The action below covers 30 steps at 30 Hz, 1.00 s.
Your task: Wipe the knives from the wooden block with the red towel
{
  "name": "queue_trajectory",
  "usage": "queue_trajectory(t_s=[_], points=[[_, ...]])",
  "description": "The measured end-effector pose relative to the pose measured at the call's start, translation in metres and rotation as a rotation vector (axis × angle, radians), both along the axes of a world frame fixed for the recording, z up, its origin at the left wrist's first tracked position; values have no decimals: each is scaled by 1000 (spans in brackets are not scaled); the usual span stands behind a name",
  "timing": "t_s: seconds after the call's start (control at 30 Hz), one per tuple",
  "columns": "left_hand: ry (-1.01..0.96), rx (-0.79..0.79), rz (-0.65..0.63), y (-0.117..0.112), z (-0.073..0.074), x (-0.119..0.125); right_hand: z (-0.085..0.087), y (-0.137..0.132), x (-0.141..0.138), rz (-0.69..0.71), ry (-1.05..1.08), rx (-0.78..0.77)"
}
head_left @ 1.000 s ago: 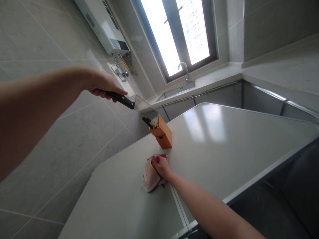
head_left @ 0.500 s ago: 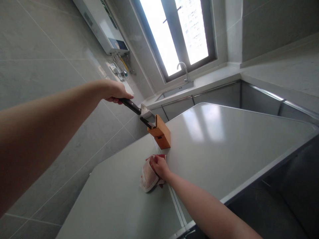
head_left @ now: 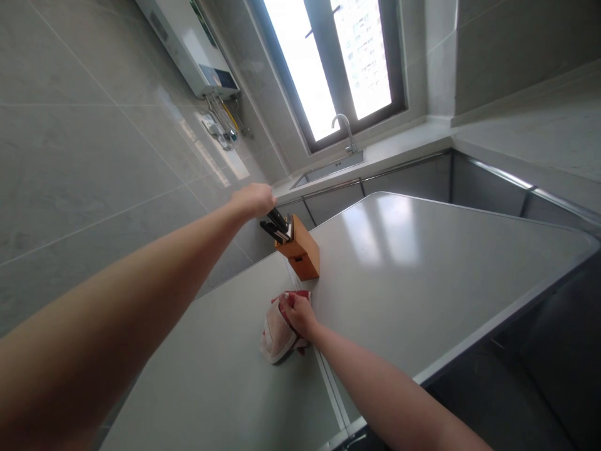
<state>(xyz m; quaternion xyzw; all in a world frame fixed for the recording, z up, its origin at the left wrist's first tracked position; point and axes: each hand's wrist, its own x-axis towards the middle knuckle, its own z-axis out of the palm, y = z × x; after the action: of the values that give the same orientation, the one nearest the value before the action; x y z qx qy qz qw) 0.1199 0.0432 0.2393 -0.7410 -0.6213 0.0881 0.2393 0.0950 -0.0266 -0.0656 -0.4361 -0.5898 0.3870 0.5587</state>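
Note:
My left hand [head_left: 256, 199] is closed around the black handle of a knife [head_left: 278, 220], just above a wooden knife block [head_left: 306, 252]. Its blade is mostly hidden, lowered into the top of the block. Other black-handled knives [head_left: 269, 231] stick out of the block beside it. The block stands tilted on the table [head_left: 399, 313], close to the seam. Nearer to me, my right hand [head_left: 300, 314] is shut on a crumpled pink and red cloth [head_left: 277, 332] that rests on the tabletop.
Past the table, a counter [head_left: 399, 147] holds a sink [head_left: 333, 168] with a curved faucet [head_left: 346, 128] under a window. A white water heater [head_left: 192, 44] hangs on the tiled wall at the left. The table's front edge [head_left: 507, 319] runs along the right.
My left hand has come down and right with the knife, whose broad blade showed above the block before and is now inside it. My right hand and the cloth have stayed nearly in place.

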Motion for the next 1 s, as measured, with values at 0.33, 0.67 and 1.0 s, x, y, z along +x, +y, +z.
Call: queue_trajectory(t_s=[0.33, 0.67, 1.0], points=[[-159, 42, 40, 4, -28, 3, -1, 0, 1, 13, 30, -7], [-219, 54, -5, 6, -28, -9, -2, 1, 0, 25, 46, 13], [-411, 312, -241, -35, -17, -23, -5, 2, 0, 39, 68, 6]])
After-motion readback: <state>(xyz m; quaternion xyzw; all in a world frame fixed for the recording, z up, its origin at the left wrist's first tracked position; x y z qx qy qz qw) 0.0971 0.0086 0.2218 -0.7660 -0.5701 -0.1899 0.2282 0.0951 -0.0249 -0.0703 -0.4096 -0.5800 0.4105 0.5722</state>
